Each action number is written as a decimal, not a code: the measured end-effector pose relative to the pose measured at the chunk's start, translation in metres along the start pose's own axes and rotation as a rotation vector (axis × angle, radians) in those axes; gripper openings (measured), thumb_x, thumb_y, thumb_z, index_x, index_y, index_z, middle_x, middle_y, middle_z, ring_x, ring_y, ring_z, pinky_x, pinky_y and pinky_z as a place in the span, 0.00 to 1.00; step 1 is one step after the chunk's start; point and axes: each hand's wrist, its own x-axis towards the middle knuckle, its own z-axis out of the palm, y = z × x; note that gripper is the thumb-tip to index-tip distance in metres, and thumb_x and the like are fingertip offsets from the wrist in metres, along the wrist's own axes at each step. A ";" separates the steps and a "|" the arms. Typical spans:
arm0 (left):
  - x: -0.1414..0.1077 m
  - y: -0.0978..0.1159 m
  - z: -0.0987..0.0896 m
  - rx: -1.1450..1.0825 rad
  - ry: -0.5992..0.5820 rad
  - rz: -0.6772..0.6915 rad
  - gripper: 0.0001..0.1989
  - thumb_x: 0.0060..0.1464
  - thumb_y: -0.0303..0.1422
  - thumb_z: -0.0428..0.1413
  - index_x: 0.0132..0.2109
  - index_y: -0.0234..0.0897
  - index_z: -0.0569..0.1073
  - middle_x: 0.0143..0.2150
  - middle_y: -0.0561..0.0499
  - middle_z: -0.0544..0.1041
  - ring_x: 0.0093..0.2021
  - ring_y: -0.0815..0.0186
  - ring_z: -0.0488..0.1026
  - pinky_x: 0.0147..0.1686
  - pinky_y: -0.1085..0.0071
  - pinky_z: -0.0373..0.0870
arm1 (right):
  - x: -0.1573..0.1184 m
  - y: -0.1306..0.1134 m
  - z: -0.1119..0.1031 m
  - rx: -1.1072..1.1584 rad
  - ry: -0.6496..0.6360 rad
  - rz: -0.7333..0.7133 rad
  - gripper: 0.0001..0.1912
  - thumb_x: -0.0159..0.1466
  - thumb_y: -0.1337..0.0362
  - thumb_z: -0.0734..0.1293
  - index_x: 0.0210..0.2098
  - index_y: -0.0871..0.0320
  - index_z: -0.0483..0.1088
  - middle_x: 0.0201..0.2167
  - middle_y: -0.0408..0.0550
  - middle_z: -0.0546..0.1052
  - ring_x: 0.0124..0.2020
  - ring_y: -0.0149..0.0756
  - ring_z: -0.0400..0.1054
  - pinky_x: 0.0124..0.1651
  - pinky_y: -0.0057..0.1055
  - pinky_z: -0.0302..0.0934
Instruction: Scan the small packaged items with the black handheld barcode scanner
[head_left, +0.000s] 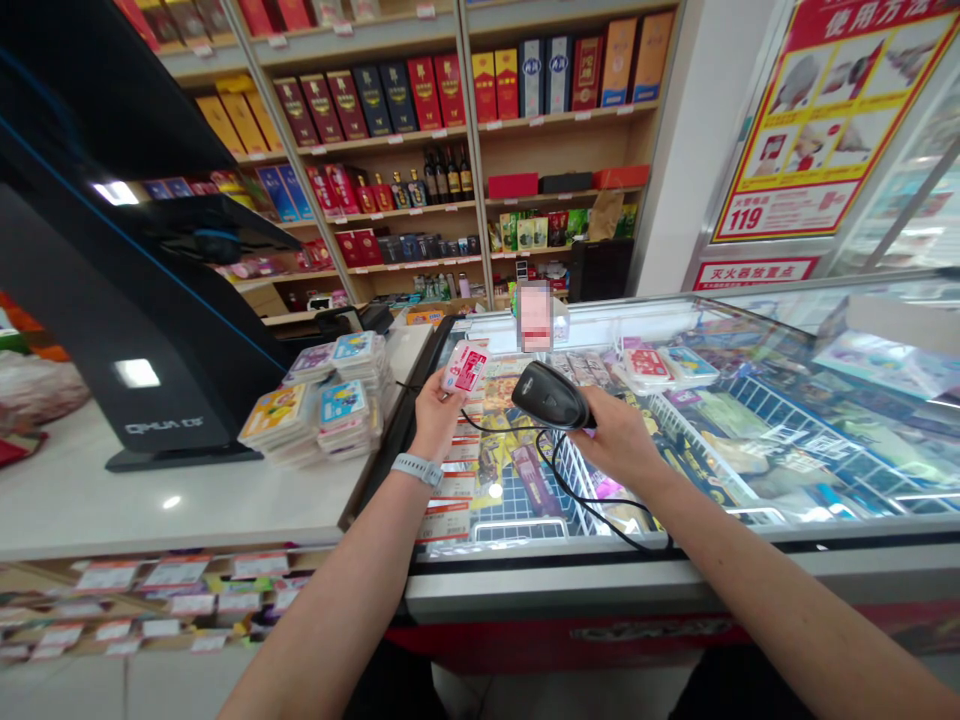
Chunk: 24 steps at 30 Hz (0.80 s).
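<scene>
My left hand [436,408] pinches a small pink and white packet [465,368], its printed face turned up, above the left edge of the glass-topped freezer. In my right hand [619,435] is a black barcode scanner [553,395], its head pointing left toward the packet with a gap between them. The scanner's black cable [581,500] loops down over the glass. Several stacks of similar packets [345,405] in yellow, blue and purple stand on the white counter to the left. More packets, a red and a blue one [649,368], lie on the freezer glass beyond my right hand.
A glass-topped freezer [555,575] with white wire baskets and wrapped goods spans the front. On the white counter [187,510] stands a large black checkout terminal [150,320]. Shelves of boxed bottles [375,100] line the back wall. A pixelated upright item [535,318] stands at the freezer's far edge.
</scene>
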 end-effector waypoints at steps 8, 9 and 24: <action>0.001 -0.001 0.000 -0.009 0.023 -0.016 0.29 0.37 0.26 0.62 0.51 0.35 0.72 0.41 0.48 0.80 0.37 0.67 0.76 0.35 0.73 0.74 | 0.000 0.000 0.000 0.019 -0.011 0.002 0.15 0.57 0.69 0.65 0.44 0.58 0.67 0.36 0.50 0.76 0.36 0.43 0.71 0.38 0.34 0.62; 0.001 -0.001 0.000 -0.004 0.026 -0.014 0.29 0.37 0.26 0.62 0.51 0.35 0.73 0.41 0.48 0.80 0.37 0.67 0.76 0.35 0.73 0.74 | 0.000 0.000 0.000 0.019 -0.012 0.002 0.15 0.57 0.69 0.65 0.45 0.58 0.67 0.36 0.50 0.76 0.36 0.43 0.71 0.38 0.34 0.62; 0.003 -0.002 0.000 0.006 0.034 -0.022 0.29 0.38 0.26 0.61 0.53 0.36 0.72 0.41 0.48 0.80 0.37 0.66 0.77 0.38 0.70 0.75 | 0.001 -0.001 -0.002 0.010 -0.017 -0.009 0.14 0.58 0.69 0.64 0.45 0.57 0.67 0.37 0.50 0.76 0.36 0.42 0.70 0.38 0.34 0.62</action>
